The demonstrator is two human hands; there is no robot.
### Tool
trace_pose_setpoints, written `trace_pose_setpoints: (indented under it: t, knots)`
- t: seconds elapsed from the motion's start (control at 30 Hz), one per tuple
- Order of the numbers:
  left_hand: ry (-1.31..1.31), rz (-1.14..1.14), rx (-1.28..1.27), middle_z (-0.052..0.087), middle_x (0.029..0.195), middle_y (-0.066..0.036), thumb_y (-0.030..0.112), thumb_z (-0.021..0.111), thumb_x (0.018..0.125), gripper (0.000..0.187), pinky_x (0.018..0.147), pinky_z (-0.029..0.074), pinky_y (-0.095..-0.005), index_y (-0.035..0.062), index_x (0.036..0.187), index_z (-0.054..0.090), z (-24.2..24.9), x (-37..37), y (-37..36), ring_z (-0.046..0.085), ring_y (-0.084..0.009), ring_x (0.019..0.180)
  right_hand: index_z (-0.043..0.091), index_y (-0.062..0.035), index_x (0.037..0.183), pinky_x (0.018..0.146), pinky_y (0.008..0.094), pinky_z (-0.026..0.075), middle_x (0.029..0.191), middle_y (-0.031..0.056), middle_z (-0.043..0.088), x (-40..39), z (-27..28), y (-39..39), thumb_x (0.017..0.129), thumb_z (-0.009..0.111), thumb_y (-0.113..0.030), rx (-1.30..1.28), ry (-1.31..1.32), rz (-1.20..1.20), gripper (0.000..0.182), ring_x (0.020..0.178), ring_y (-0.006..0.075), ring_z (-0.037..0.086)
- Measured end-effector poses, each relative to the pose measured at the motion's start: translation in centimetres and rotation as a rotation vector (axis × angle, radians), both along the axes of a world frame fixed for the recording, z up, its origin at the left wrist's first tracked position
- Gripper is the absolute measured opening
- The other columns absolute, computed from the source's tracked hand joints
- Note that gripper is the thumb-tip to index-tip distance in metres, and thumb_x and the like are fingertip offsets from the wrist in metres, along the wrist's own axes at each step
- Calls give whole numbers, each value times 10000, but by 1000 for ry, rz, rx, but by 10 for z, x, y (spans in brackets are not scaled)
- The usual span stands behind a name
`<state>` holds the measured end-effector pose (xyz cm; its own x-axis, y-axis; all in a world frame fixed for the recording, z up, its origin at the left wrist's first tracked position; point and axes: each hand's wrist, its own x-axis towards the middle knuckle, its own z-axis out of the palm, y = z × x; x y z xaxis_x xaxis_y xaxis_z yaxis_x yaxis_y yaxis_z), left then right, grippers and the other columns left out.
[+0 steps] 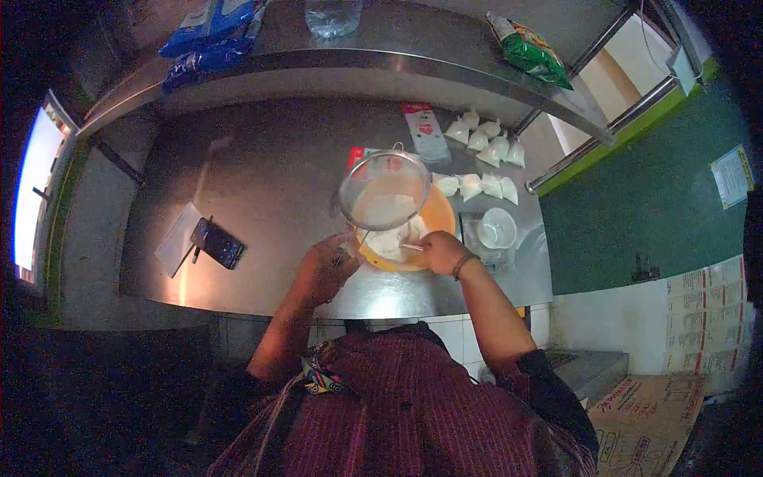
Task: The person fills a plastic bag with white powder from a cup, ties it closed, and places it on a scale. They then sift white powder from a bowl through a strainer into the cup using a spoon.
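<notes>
Steel counter, mid-table: my left hand grips the handle of the mesh sieve, tilted over the orange bowl. My right hand pinches a thin stick at the bowl's near rim. I judge sifting partly done: white powder lies both in the sieve and in the bowl below.

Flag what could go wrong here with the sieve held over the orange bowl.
1. The sieve in the left hand reaches past the orange bowl rim; flour could fall on the steel counter.
2. The right hand works beside small tied white bags; a sweep might knock them.
</notes>
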<state>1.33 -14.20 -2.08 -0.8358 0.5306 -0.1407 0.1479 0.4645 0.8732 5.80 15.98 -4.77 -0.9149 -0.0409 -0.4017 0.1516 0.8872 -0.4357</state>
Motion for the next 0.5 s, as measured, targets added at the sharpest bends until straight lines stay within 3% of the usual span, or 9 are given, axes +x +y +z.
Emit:
trace_pose_setpoints:
  t: [0.03,0.1,0.13,0.2,0.43,0.5]
  knots:
    - [1,0,1,683,727,-114,265,752,898,602,610,511,-350,-14,1391,548,1,-1,0,612,-164,616,703,18,958,893,484,543,1009,253,714,3,-2,5,857,660,-278,1,1,0,316,958,402,698]
    - [43,-18,-62,679,717,-103,262,762,891,625,620,510,-338,-11,1406,536,7,-1,0,604,-156,618,709,-11,952,832,453,535,881,211,701,19,-12,21,908,543,-155,-40,208,40,224,882,375,683]
    - [42,-17,-62,679,717,-103,262,762,891,625,620,510,-338,-11,1406,536,6,-1,0,604,-156,618,709,-11,952,832,453,535,881,211,701,29,-17,27,908,543,-155,-40,207,41,224,882,375,683]
    - [134,2,-40,664,685,-99,250,768,883,652,621,503,-334,-22,1420,519,2,1,0,578,-150,593,694,-24,930,794,426,532,862,194,696,50,-20,32,930,552,-147,-192,263,-229,189,864,353,681]
    - [133,-48,-63,677,674,-90,255,767,882,661,636,507,-351,-10,1431,512,-14,-2,1,600,-164,593,683,-36,940,765,410,531,895,171,698,87,-39,51,948,589,-190,-171,366,-363,181,851,317,685]
    - [224,-123,-171,723,846,-144,296,731,908,620,750,541,-382,-9,1409,528,-21,-6,2,686,-247,753,683,-34,962,779,403,534,917,169,699,88,-26,44,949,594,-200,-140,339,-401,189,855,322,685]
